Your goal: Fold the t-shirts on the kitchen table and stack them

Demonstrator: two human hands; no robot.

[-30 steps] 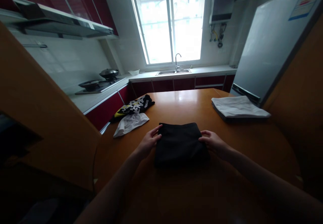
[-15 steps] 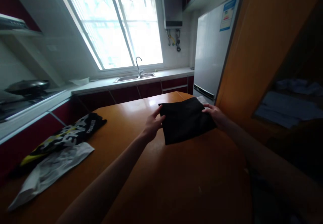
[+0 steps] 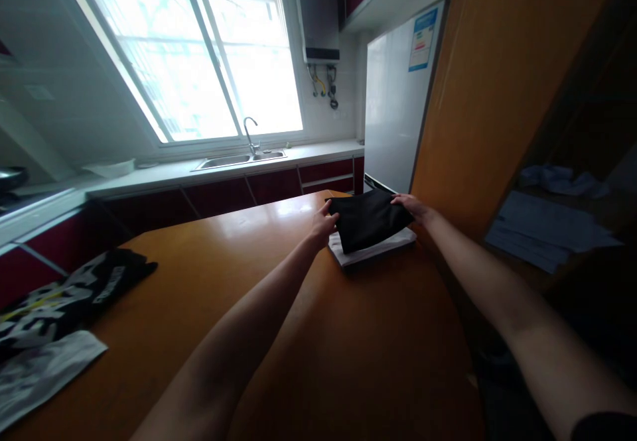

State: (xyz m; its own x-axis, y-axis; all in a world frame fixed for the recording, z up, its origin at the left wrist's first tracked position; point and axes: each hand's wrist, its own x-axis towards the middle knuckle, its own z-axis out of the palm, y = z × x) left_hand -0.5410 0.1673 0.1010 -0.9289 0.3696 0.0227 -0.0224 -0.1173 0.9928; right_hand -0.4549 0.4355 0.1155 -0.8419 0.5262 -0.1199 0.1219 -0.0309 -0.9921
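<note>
A folded black garment (image 3: 369, 221) is held out between both hands above the right part of the table. My left hand (image 3: 324, 223) pinches its left edge near the far corner. At the opposite side, my right hand (image 3: 412, 207) grips the upper right edge. Directly beneath the dark cloth lies a stack of folded clothes with a white piece (image 3: 381, 247) on top; the black garment covers much of it. I cannot tell whether the black cloth touches the stack.
The wooden table (image 3: 239, 255) carries a crumpled black, white and yellow garment (image 3: 84, 288) and a white-grey cloth (image 3: 54, 368) at left. Beyond are the counter sink (image 3: 239, 160), a fridge (image 3: 398, 96) and a wooden panel (image 3: 478, 96). Papers or cloths (image 3: 547, 222) sit on a shelf at right.
Both hands have carried the black garment farther away, over the folded stack, whose white top now shows. My view has turned right, shifting the left-hand clothes toward the frame's edge.
</note>
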